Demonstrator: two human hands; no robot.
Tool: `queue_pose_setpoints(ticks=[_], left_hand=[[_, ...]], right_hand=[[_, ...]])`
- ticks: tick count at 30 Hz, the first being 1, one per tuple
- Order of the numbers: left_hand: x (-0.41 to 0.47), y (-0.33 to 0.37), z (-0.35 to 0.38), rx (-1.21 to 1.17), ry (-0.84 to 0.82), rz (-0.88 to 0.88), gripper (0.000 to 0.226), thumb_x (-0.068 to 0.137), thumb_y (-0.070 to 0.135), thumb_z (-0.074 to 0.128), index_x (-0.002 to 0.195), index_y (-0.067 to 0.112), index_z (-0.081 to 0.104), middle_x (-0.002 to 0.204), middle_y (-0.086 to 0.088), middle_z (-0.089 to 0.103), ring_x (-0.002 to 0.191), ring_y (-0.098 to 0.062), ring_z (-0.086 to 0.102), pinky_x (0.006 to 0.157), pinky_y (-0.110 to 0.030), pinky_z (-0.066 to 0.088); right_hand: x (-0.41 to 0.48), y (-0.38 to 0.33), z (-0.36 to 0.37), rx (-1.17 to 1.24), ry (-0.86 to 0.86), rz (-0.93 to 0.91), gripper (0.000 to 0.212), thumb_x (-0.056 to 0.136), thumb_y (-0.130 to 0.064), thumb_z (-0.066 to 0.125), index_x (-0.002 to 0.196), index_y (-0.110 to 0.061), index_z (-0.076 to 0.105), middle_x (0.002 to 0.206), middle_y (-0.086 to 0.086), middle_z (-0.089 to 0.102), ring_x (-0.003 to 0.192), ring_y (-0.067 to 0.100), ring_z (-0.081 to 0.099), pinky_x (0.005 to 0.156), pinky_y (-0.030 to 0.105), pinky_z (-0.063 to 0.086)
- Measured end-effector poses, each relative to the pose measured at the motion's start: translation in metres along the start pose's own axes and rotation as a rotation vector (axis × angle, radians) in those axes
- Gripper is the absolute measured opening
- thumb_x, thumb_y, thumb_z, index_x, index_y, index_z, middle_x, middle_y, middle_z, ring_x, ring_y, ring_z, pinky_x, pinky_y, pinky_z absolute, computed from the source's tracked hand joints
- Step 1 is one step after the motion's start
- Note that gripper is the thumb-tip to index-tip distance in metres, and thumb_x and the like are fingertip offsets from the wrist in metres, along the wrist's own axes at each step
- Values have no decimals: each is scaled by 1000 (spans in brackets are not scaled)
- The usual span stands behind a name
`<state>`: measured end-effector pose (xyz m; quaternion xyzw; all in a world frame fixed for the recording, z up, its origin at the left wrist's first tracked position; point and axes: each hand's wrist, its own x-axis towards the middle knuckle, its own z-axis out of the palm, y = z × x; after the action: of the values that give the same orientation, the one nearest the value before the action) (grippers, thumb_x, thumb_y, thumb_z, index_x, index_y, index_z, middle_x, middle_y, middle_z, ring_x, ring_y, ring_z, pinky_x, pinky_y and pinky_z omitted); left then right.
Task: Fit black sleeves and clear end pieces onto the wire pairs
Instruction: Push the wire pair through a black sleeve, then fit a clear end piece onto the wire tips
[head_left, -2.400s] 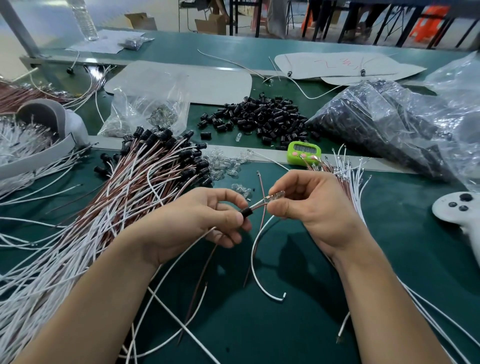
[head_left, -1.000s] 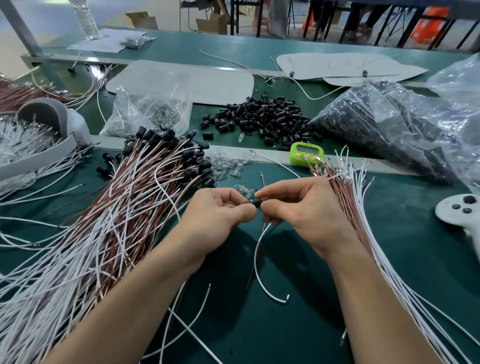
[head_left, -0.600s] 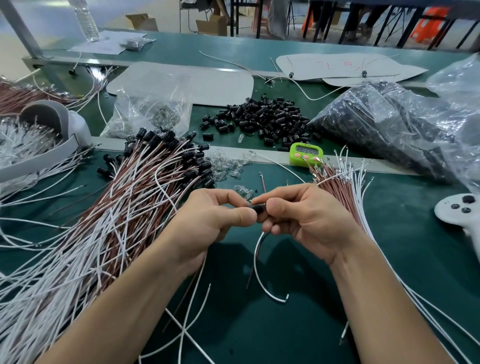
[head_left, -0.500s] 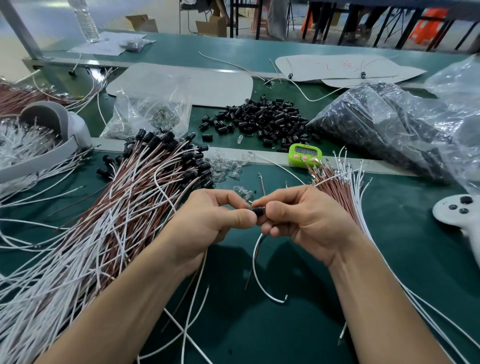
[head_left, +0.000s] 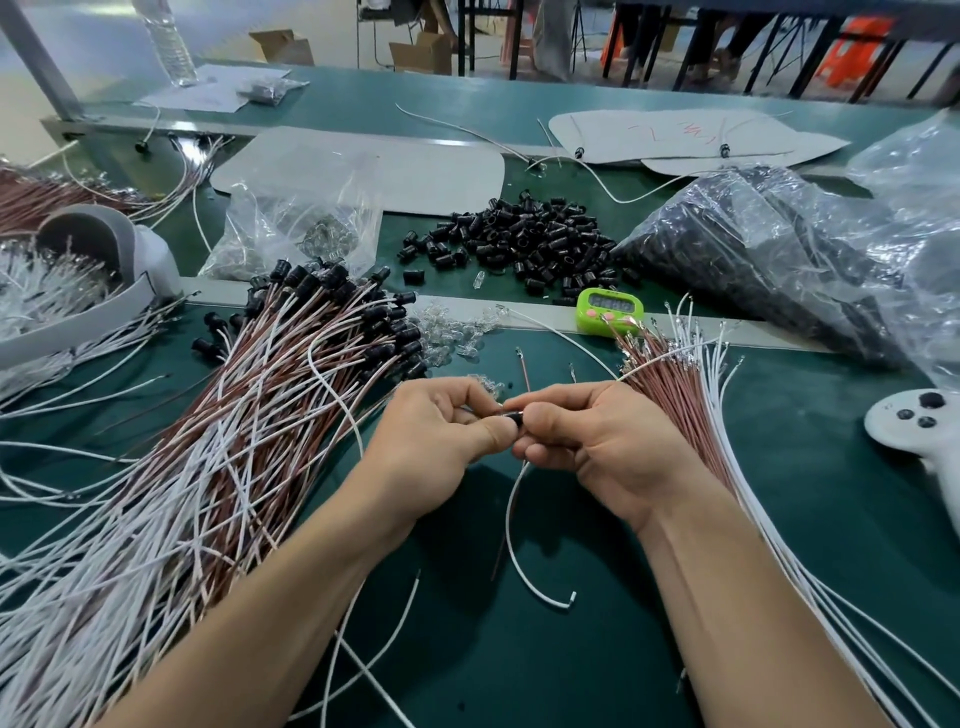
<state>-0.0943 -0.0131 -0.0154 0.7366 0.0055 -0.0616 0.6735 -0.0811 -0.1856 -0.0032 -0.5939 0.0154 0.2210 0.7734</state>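
Observation:
My left hand (head_left: 434, 441) and my right hand (head_left: 597, 441) meet fingertip to fingertip over the green mat. Between thumbs and forefingers they pinch a small black sleeve (head_left: 511, 417) on a wire pair. Its white wire (head_left: 514, 530) loops down below the hands, with a brown wire beside it. The clear end piece is hidden by my fingers. A loose heap of black sleeves (head_left: 519, 241) lies behind, and clear end pieces (head_left: 452, 332) are scattered near the middle strip.
A big bundle of sleeved wire pairs (head_left: 218, 426) fans out at the left. Bare wire pairs (head_left: 691, 395) lie at the right. A green timer (head_left: 609, 310), plastic bags (head_left: 769, 260) of parts and a white controller (head_left: 914, 421) ring the work spot.
Earlier the hands were apart, with the wire tip bare between them. They have closed together on the sleeve and have barely moved in the last half second.

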Motion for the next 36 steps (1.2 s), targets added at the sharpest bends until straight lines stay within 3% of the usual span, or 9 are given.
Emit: queue_pose_setpoints(ticks=[2, 4, 11, 15, 19, 23, 27, 31, 36], left_hand=[[2, -1, -1, -58, 22, 0, 16, 84, -4, 76, 72, 1, 66, 52, -3, 40, 48, -12, 25, 48, -23, 19], [4, -1, 0, -89, 56, 5, 14, 83, -6, 75, 74, -4, 66, 53, -5, 42, 47, -9, 27, 46, -18, 24], [8, 1, 11, -6, 212, 142, 23, 82, 7, 82, 65, 13, 68, 43, 7, 56, 36, -1, 32, 39, -13, 24], [7, 1, 11, 57, 172, 136, 17, 89, 14, 76, 73, 18, 74, 45, 11, 56, 41, -1, 35, 43, -15, 27], [6, 0, 12, 94, 118, 95, 24, 99, 14, 63, 80, 13, 78, 46, 4, 52, 42, -7, 39, 44, -16, 32], [2, -1, 11, 165, 176, 153, 31, 99, 16, 61, 73, 13, 77, 44, 2, 54, 42, -8, 40, 45, -21, 34], [1, -3, 10, 110, 179, 185, 32, 100, 14, 60, 71, 16, 73, 43, 5, 51, 40, -6, 37, 42, -18, 31], [1, 1, 10, 7, 141, 165, 30, 102, 13, 58, 77, 11, 74, 45, 4, 50, 41, -8, 37, 42, -17, 30], [-4, 16, 3, -41, 23, 70, 28, 102, 14, 59, 78, 12, 74, 48, -5, 56, 39, -12, 39, 39, -19, 31]], right_hand=[[1, 1, 2, 43, -6, 12, 14, 77, -4, 69, 75, -8, 82, 67, 11, 72, 55, 14, 69, 55, 18, 56], [3, 4, 6, 52, 50, -24, 16, 83, 1, 69, 76, -6, 82, 66, 12, 71, 54, 14, 68, 54, 18, 56], [9, 11, 28, 65, 189, -198, 42, 99, 2, 54, 72, -16, 80, 67, 5, 67, 51, 11, 54, 48, 20, 45], [11, 10, 27, 52, 282, -214, 34, 99, 4, 56, 75, -11, 76, 62, 5, 66, 48, 11, 54, 45, 19, 43], [13, 7, 16, 10, 402, -313, 25, 99, 2, 59, 84, -9, 75, 61, 3, 65, 50, 11, 56, 46, 19, 44], [14, 11, 24, 63, 320, -239, 15, 96, 3, 62, 94, -8, 73, 67, 7, 65, 51, 11, 52, 47, 19, 43], [12, 11, 23, 176, 251, -73, 22, 98, -5, 61, 80, -10, 72, 60, 3, 57, 44, 9, 41, 42, 19, 35], [9, 6, 21, 53, 181, -176, 13, 97, -7, 64, 88, -11, 74, 57, -3, 56, 45, 5, 35, 44, 18, 26], [3, -11, 34, 82, 243, -163, 22, 100, -11, 62, 78, -14, 69, 56, 0, 50, 45, 9, 33, 46, 21, 26]])
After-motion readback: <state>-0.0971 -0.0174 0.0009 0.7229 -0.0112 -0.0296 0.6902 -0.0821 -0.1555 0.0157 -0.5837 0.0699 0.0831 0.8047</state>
